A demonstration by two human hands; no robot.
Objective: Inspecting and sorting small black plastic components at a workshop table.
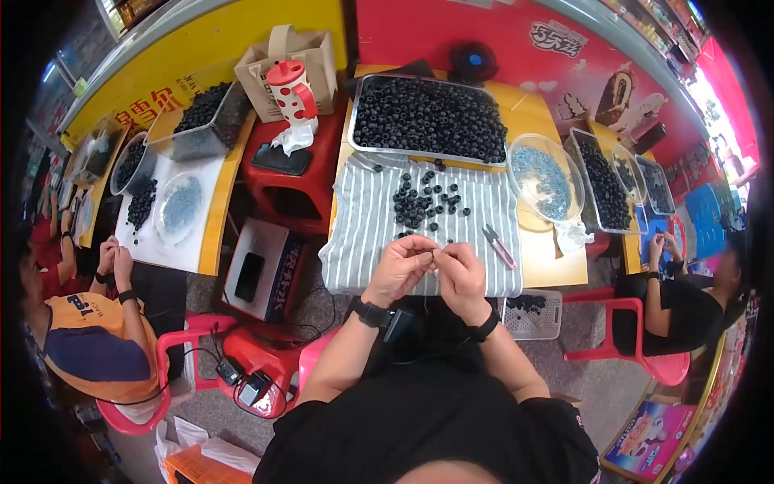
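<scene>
My left hand [401, 268] and my right hand [462, 281] meet at the near edge of a grey-and-white striped cloth [355, 218]. Their fingertips pinch together at a small dark piece [434, 252], mostly hidden by the fingers. Just beyond them lies a loose pile of small round black parts [413, 208], with hollow centres on some. A pair of small thread snips [500, 247] with pinkish handles rests on the cloth to the right of my right hand.
A clear tray [352, 137] heaped with black parts stands at the back. To its right is a round tub [582, 194] of small bluish pieces. A red stool [314, 177] holds a phone and a spotted cup. Two people sit working at tables left and right.
</scene>
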